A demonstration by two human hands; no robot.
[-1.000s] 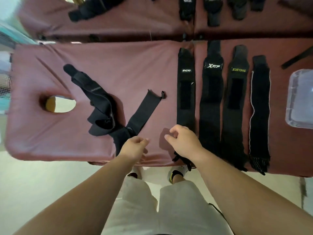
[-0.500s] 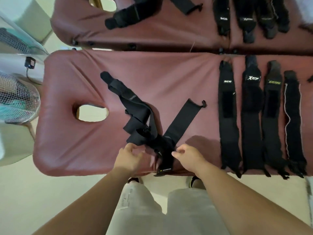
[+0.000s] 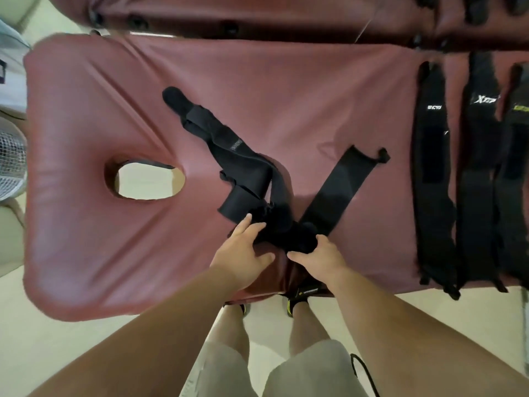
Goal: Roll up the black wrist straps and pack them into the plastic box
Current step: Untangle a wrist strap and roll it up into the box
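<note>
- Location: the strap bundle point(image 3: 252, 179), black woven fabric, lies in a loose tangle near the front edge of the maroon massage table point(image 3: 86, 224), to the right of the face hole point(image 3: 146, 179). A flat tail point(image 3: 337, 187) runs off to the upper right, and a thicker, folded arm runs to the upper left.
- Left hand point(image 3: 243, 247): the fingers are straight and slightly spread, laid on the near part of the bundle. The thumb points sideways over the table cover.
- Right hand point(image 3: 317, 256): the fingers are curled over the near end of the bundle, where the two arms meet, with the thumb in front. Black on black hides whether a roll has been started under them.
- Handling, as judged: the material looks light, soft and limp, and will not hold a shape unaided. Elastic webbing tends to spring open when released. Any hook-and-loop patch may snag on neighbouring fabric.
- Recommended hold: separate one strap from the tangle and lay it flat. Pinch one end across its full width and roll with both hands, keeping tension. Keep the finished roll pinched so it stays closed.
- Flat wrist straps point(image 3: 432, 173) lie side by side at the right, well apart from the bundle and unrolled.
- The plastic box is not in view.
</note>
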